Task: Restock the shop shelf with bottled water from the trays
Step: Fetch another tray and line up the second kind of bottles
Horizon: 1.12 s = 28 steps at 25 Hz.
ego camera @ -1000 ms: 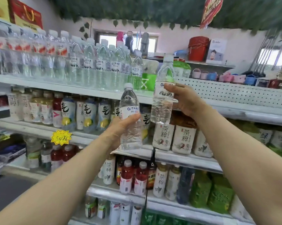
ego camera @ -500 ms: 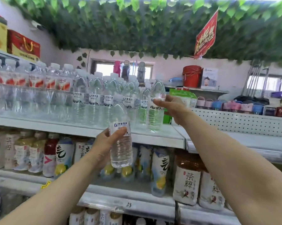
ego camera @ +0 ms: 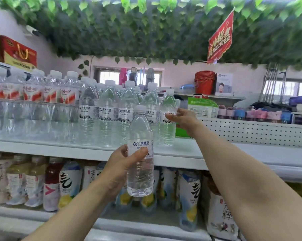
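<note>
Shop aisle, fake green leaf garland [ego camera: 146,32] overhead, red hanging sign [ego camera: 219,39] upper right. Left hand [ego camera: 119,166] holds a held bottle [ego camera: 140,171] of water upright in front of the top shelf [ego camera: 185,151] edge, cap on, base hanging level with the lower shelf drinks; left fingers [ego camera: 138,154] wrapped round its label band, thumb across the front, the rest behind (not visible through the hand). Right hand [ego camera: 185,119] reaches further in to the end bottle [ego camera: 167,133], which stands on the top shelf at the right end of the row of water bottles [ego camera: 108,115]; right fingers [ego camera: 171,117] curled round its label, thumb in front, so grasping it. Held bottle overlaps the row and blocks part of the bottle just left of the end one. Red-label bottles [ego camera: 33,94] fill the shelf's left part. Green packet [ego camera: 202,105] just right of the end bottle, behind the right hand. White perforated panel [ego camera: 251,133] runs right from there, small pink and blue cups [ego camera: 251,114] above it. Red bucket [ego camera: 205,82] on a back ledge. Tea and juice drinks [ego camera: 70,185] line the lower shelf under both forearms. Red gift box [ego camera: 18,53] top left.
</note>
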Each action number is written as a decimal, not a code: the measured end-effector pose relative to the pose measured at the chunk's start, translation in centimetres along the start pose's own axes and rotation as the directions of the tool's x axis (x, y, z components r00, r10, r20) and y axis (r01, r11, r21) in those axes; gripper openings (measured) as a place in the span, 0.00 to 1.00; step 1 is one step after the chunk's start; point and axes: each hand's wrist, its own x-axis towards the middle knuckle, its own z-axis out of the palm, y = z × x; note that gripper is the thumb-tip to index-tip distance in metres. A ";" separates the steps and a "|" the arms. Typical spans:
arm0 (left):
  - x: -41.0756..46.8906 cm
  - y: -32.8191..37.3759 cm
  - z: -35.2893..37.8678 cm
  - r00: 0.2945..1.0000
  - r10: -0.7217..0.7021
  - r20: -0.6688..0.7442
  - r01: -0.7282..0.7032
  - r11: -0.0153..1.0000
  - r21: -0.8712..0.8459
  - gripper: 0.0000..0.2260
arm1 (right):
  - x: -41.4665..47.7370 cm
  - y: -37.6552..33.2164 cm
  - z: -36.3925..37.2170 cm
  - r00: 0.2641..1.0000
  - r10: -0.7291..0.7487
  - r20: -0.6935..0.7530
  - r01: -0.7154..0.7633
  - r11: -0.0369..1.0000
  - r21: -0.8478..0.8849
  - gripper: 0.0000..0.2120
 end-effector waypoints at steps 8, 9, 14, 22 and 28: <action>0.7 0.2 1.1 1.000 -0.007 0.019 0.009 0.998 -0.065 0.31 | 0.5 0.8 0.2 1.000 -0.018 0.003 0.018 0.995 -0.098 0.33; 0.8 0.3 1.4 0.999 -0.016 0.029 0.018 0.997 -0.073 0.31 | 0.4 0.6 0.1 0.999 -0.027 -0.019 0.025 0.995 -0.101 0.37; 0.6 1.4 4.2 0.999 -0.007 0.038 0.010 0.998 -0.063 0.39 | -2.9 -2.7 -1.7 0.969 -0.125 -0.214 0.122 0.992 -0.026 0.29; -0.2 2.4 9.0 0.998 0.007 0.062 -0.002 0.997 -0.079 0.17 | -11.3 -6.5 -4.2 0.893 -0.053 0.448 0.045 0.999 0.030 0.30; -0.4 3.9 9.9 0.988 0.149 0.029 -0.151 0.978 0.140 0.27 | -12.6 -7.9 -4.2 0.940 -0.093 0.328 0.103 0.995 -0.013 0.28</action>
